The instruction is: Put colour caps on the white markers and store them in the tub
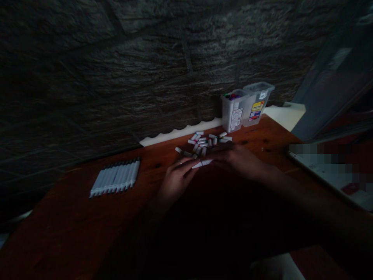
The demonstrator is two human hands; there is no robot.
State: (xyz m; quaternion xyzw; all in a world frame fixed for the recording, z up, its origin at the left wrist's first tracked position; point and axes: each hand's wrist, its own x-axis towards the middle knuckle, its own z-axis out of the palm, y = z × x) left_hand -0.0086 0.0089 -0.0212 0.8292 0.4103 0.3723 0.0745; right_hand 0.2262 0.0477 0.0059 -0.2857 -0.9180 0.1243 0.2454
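Observation:
Above the table, my left hand (176, 177) pinches one end of a white marker (203, 163). My right hand (233, 157) is closed around the marker's other end, its fingertips partly in shadow. Just beyond both hands lies a loose heap of short white marker caps (202, 143), some with coloured ends. To the left, several white capless-looking markers (115, 177) lie side by side in a neat row. The dim light hides the finer detail of the tips.
At the back right stand a clear plastic bin (232, 111) holding upright markers and a second clear bin (258, 104) with a yellow label. The wooden table (72, 221) meets a dark stone wall (131, 77). A white-edged flat object (323, 175) lies at the right.

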